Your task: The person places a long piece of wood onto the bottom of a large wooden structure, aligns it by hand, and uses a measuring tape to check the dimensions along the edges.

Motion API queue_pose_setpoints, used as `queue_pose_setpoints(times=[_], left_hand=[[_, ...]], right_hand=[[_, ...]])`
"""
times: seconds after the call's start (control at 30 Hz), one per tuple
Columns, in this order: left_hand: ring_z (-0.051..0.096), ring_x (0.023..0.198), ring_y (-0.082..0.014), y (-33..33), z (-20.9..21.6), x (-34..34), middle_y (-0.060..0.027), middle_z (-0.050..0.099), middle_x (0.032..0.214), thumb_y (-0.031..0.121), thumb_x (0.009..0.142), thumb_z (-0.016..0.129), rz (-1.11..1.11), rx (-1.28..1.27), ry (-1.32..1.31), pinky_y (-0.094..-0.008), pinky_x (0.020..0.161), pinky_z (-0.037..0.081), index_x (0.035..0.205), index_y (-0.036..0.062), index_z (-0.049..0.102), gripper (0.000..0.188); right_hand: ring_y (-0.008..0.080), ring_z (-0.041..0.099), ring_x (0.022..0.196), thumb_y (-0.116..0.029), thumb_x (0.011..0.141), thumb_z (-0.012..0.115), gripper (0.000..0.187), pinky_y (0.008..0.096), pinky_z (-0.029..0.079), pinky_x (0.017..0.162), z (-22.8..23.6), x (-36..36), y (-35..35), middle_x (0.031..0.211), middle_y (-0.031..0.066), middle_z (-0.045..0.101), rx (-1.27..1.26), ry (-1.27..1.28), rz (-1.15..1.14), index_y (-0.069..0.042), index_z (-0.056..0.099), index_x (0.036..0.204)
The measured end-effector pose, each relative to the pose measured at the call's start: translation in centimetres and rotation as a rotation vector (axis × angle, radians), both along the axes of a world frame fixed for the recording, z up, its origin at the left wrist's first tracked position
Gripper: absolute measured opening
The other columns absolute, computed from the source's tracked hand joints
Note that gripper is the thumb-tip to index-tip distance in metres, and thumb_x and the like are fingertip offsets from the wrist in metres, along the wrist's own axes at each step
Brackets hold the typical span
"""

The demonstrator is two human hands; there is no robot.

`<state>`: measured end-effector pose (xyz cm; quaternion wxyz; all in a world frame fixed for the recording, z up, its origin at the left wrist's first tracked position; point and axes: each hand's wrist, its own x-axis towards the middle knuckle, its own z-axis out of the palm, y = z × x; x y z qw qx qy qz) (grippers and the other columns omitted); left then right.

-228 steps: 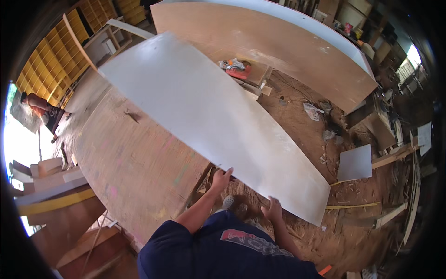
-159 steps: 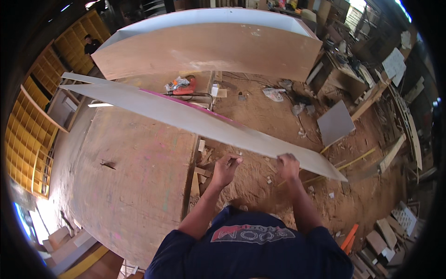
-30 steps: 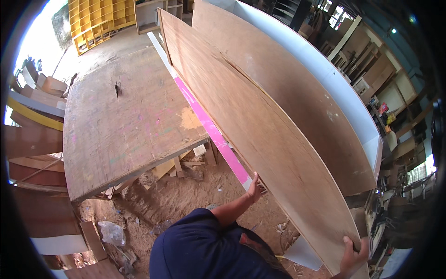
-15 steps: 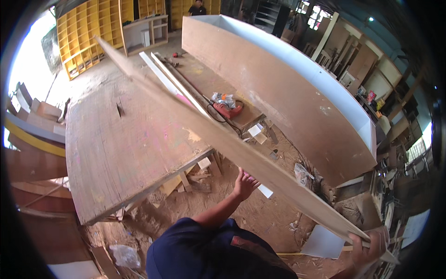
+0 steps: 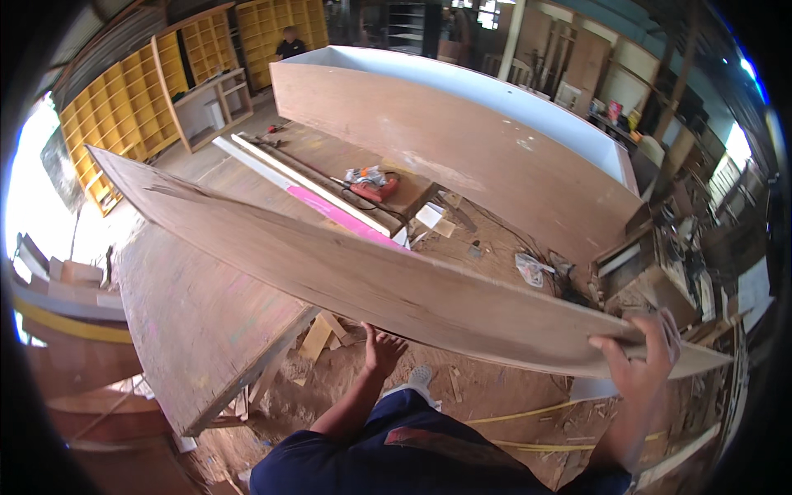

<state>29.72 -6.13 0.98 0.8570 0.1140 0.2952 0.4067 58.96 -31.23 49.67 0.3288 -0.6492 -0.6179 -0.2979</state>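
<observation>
Across the middle of the frame, your long plywood panel [image 5: 388,285] hangs aslant, its far end at upper left, its near end at lower right, its broad face turned partly towards you. Your right hand [image 5: 643,355] grasps the panel near its narrow right end, fingers bent against the near face, probably because a firm hold there steers so long a piece. Your left hand [image 5: 384,351] is at the lower edge, left of centre, palm up and fingers reaching under it; that looks like support for the weight nearer the middle, though you can't tell from here whether those fingers close on the wood. Beneath the panel's left half, at lower left, spreads a worn worktable [image 5: 198,322], scuffed and stained with faint pink. Beyond the panel's upper edge, a pink-and-white strip [image 5: 330,208] lies beside pale battens, with a red power tool [image 5: 375,190] just to their right, perhaps set there to be within reach. At upper centre stands a long plywood box [image 5: 462,169] with a pale blue inside. Around your feet, at lower centre, the sawdust-covered floor [image 5: 495,400] carries offcuts and yellow strips. Yellow shelving [image 5: 115,120] fills the upper left, near a person in dark clothing [image 5: 290,47].
</observation>
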Motion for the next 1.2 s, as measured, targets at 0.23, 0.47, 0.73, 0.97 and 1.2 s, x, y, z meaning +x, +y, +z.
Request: queue_pose_setpoints(times=[0.23,0.47,0.73,0.97,1.2], left_hand=[[0.043,0.158,-0.0408,5.9,6.4,0.6,-0.019,0.035,0.178,0.104,0.087,0.04,-0.059,0.125,0.129,-0.0582,0.13,0.033,0.177,0.006,0.02,0.134],[0.054,0.146,-0.0223,17.5,9.5,6.3,-0.0108,0.055,0.163,0.062,0.117,0.043,0.185,0.577,0.167,-0.0384,0.119,0.044,0.166,0.0035,0.044,0.076],[0.056,0.139,-0.0222,32.8,17.5,19.1,-0.0093,0.061,0.149,0.042,0.114,0.065,0.553,0.473,-0.002,-0.0403,0.12,0.042,0.154,0.0024,0.052,0.058],[0.063,0.129,-0.023,43.6,22.0,27.2,-0.0088,0.063,0.14,0.047,0.105,0.076,0.681,0.378,0.16,-0.0412,0.112,0.05,0.149,0.0046,0.054,0.065],[0.038,0.158,-0.031,49.7,20.5,30.9,-0.0151,0.043,0.17,0.051,0.104,0.076,0.64,0.275,0.244,-0.0481,0.129,0.033,0.169,0.0002,0.037,0.091]], right_hand=[[0.0369,0.072,0.106,-0.023,0.07,0.101,0.059,0.0467,0.055,0.1,2.9,5.2,4.9,0.109,0.0141,0.078,0.204,0.0,-0.114,-0.001,0.076,0.12],[0.0311,0.072,0.115,-0.03,0.077,0.097,0.063,0.043,0.054,0.105,8.9,16.6,20.5,0.122,0.015,0.076,0.228,0.131,-0.076,-0.006,0.077,0.131],[0.0324,0.071,0.129,-0.049,0.079,0.096,0.072,0.046,0.052,0.113,12.0,32.0,44.8,0.135,0.0178,0.076,0.025,0.302,-0.189,-0.009,0.077,0.136],[0.0323,0.075,0.119,-0.053,0.078,0.096,0.07,0.0444,0.056,0.105,7.9,46.0,64.3,0.122,0.0185,0.081,-0.094,0.354,-0.037,-0.003,0.081,0.125],[0.0422,0.066,0.131,-0.049,0.088,0.089,0.049,0.0529,0.049,0.115,0.4,53.8,71.2,0.128,0.0201,0.079,-0.24,0.384,-0.233,-0.011,0.084,0.119]])
